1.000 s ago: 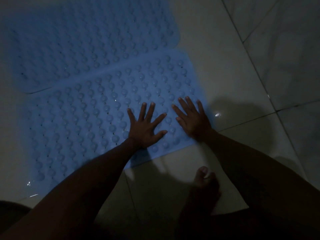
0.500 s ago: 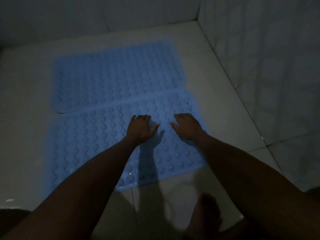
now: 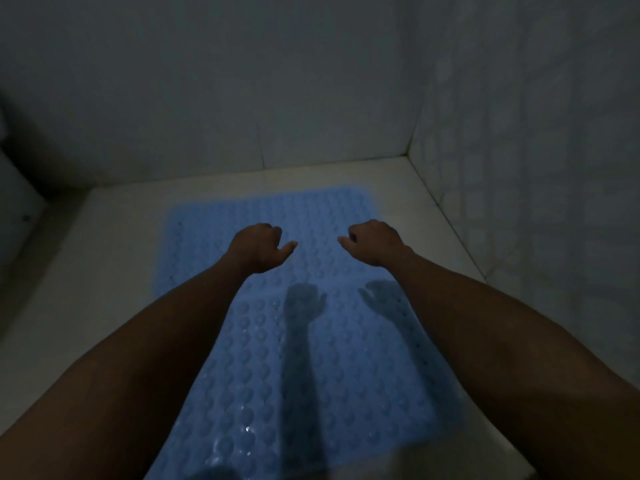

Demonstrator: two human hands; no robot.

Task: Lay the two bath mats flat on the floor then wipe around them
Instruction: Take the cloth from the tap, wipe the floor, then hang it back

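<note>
Our hands have come up off the mats: a second ago both palms were spread flat, pressing the near mat (image 3: 346, 368) down, and now the left hand (image 3: 258, 245) and the right hand (image 3: 375, 242) hang in the air above the blue surface, their shadows falling lower down on it. Each hand is loosely curled, fingers folded in and thumb sticking out toward the other, and neither has hold of anything. Our view has also lifted, so the far wall (image 3: 242, 98) and the right wall (image 3: 536, 168) of the stall now fill the upper part. The two mats lie edge to edge along the middle of the floor (image 3: 114, 258), the far mat (image 3: 270, 209) near the back wall and the near one running toward the floor's front edge (the seam between them is hard to make out in this dim light). Both look flat, so we judge the laying step finished. Wiping the bare floor around them is still to be done, and we see no cloth in view for it.
</note>
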